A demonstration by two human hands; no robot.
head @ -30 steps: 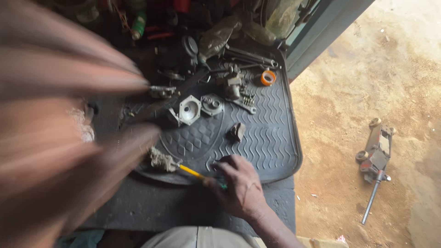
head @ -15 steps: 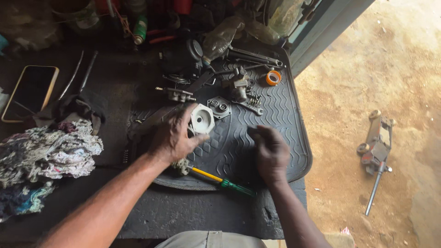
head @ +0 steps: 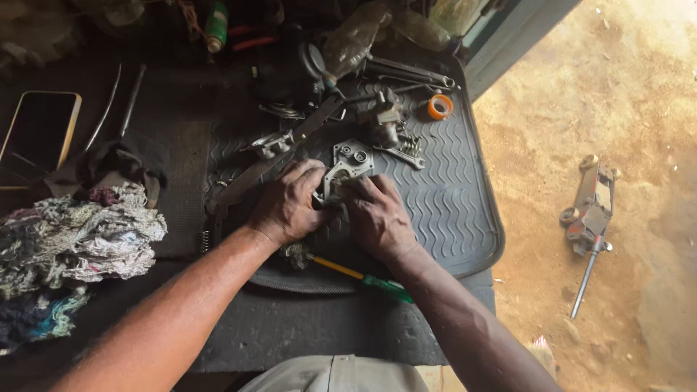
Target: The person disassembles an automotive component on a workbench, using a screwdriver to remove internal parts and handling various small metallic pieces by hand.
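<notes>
- Lying nearest the person, a yellow-and-green screwdriver (head: 361,276) rests at the front edge of a ribbed rubber mat (head: 450,210).
- Left hand (head: 287,205) and right hand (head: 377,215) meet at mid-mat, fingers of both clenched around a grey metal engine part (head: 347,165) held just above the mat.
- A pile of rags (head: 72,239) sits well to the left on the dark surface.
- Farther back lie spanners (head: 406,72), an orange tape roll (head: 439,107) and a phone (head: 38,134).
</notes>
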